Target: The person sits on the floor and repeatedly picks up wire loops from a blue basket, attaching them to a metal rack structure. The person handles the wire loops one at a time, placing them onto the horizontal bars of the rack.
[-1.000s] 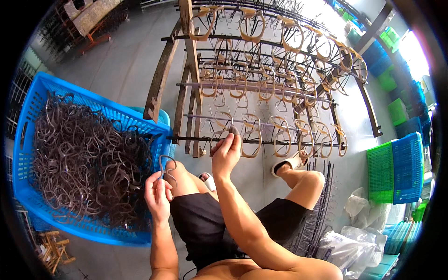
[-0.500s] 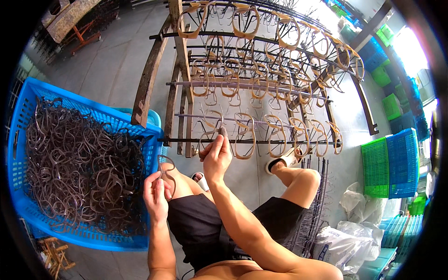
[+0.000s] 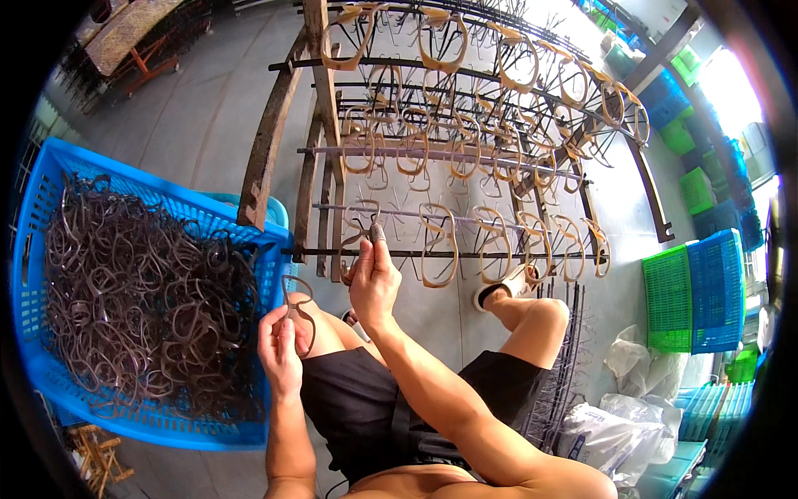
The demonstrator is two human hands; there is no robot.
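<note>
My left hand (image 3: 281,353) is closed on a dark brown eyeglass frame (image 3: 311,331), held upright beside the blue basket. That basket (image 3: 125,413) is heaped with a tangle of similar dark frames (image 3: 150,308). My right hand (image 3: 374,283) pinches a tan eyeglass frame (image 3: 350,218) at the left end of the rack's lowest bar. Something grey covers one of its fingertips; the fingers partly hide this frame. Farther right along the same bar hang several tan eyeglass frames (image 3: 439,274), apart from my hand.
The wooden rack (image 3: 274,150) holds several dark bars with more tan frames in tiers. Behind the blue basket sits a teal tub (image 3: 274,213). Green (image 3: 667,299) and blue crates (image 3: 716,291) stand at the right, near white plastic bags (image 3: 611,437). Dark rods (image 3: 553,374) lie beside my right leg.
My right hand has shifted slightly left and up at the lowest bar's left end, still pinching. The left hand with the dark frame has barely moved.
</note>
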